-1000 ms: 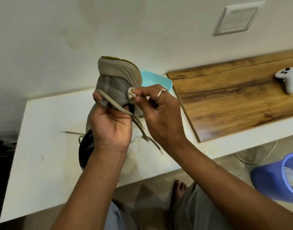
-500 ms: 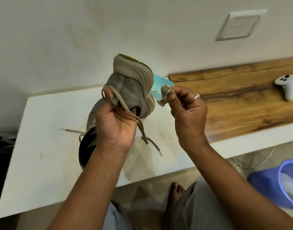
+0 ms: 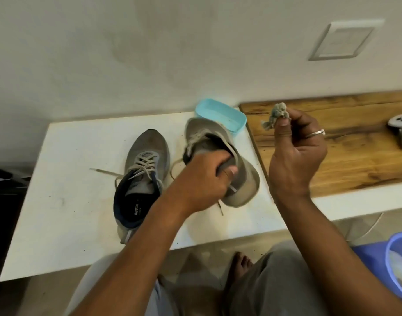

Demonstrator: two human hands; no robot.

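- Head cam: left hand (image 3: 202, 176) is clamped on the grey shoe (image 3: 244, 179), fingers curled into its opening and thumb on the outside near the heel.
- That shoe sits tipped on its side on the white table (image 3: 65, 179), toe up against a teal tub (image 3: 220, 115), laces hanging loose.
- Right hand (image 3: 295, 151) is up over the wooden board (image 3: 355, 160), pinching a little wad of cloth (image 3: 275, 115) between thumb and fingertips.
- The wad is grey, crumpled and dirty-looking, well clear of the shoe.
- Second shoe (image 3: 145, 156) stands flat just left of it.

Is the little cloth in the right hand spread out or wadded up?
Wadded up: the cloth is a crumpled lump pinched by the right hand, with one small corner sticking out.
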